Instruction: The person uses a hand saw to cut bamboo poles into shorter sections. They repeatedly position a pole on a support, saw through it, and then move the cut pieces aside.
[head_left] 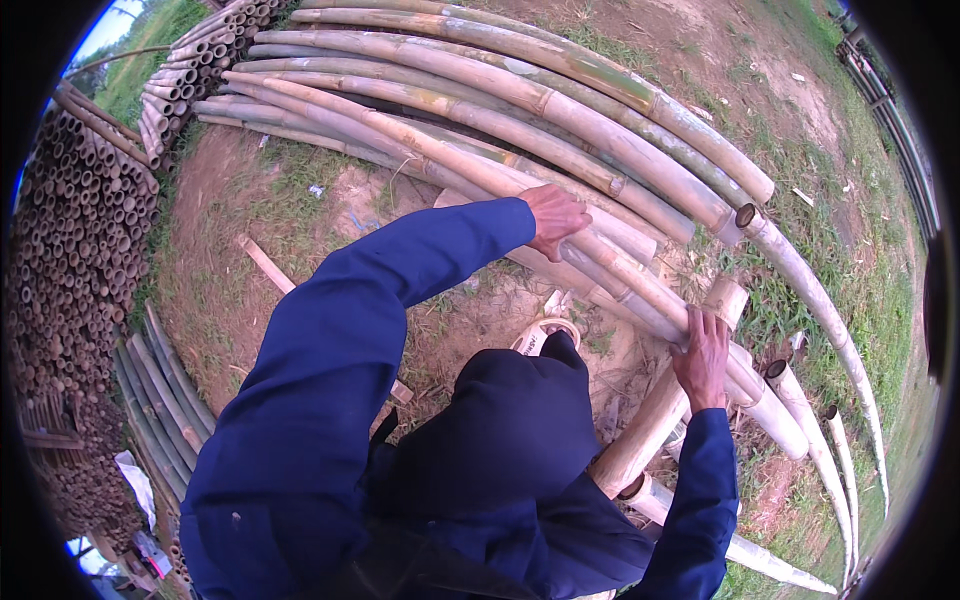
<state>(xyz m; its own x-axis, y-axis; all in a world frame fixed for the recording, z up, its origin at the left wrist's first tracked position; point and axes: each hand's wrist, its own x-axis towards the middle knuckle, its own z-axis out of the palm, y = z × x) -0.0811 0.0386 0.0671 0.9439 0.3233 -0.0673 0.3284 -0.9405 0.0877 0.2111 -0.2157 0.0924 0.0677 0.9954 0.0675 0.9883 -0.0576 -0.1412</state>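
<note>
A slender, pale bamboo pole [628, 268] runs from the far left toward the right, beside thicker poles. My left hand [556, 220] is closed over it near the middle of the view, fingers across the top. Farther right, my right hand [704, 358] grips the same pole near its right end, its fingers bent over it. Just below lies a thicker bamboo pole [775, 415] with a rounded end. A stout crosswise log [642, 440] passes beneath these poles by my right hand. My palms hide part of the slender pole.
Several long bamboo poles [480, 65] lie side by side at the back. Cut bamboo stacks [85, 225] rise at the far left. More poles [830, 300] curve along the right. A flat wood strip [265, 265] rests on the ground near my left arm, and my sandalled foot [545, 337] stands below the poles.
</note>
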